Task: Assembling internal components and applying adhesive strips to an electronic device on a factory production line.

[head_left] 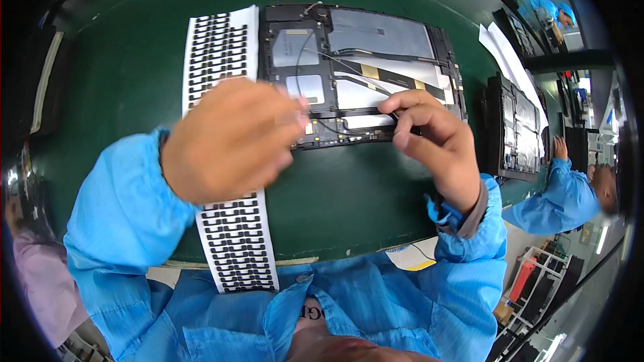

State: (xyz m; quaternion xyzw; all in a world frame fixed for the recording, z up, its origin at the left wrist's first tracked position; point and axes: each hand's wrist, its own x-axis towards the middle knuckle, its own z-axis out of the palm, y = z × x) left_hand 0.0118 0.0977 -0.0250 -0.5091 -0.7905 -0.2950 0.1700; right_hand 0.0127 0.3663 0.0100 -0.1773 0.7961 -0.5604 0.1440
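A black electronic device chassis (376, 30) with grey panels, dark strips and thin cables lies on the green table in front of me. My right hand (433, 137) is at its near right part, fingers curled in a pinch around slim metal tweezers (359, 72) that point up and left across the chassis. A thin black cable (299, 70) loops over the chassis's left part. My left hand (235, 141) is smeared by motion above a long white sheet (251, 40) with rows of small black stickers. Its fingertips reach the chassis's near left corner; whether they hold anything is unclear.
The sheet's near end hangs over the front edge of the green table (349, 194). At right stand a similar black chassis (516, 127) and white papers (506, 60). A person in blue (557, 198) works at right; a pink sleeve (47, 281) shows at lower left.
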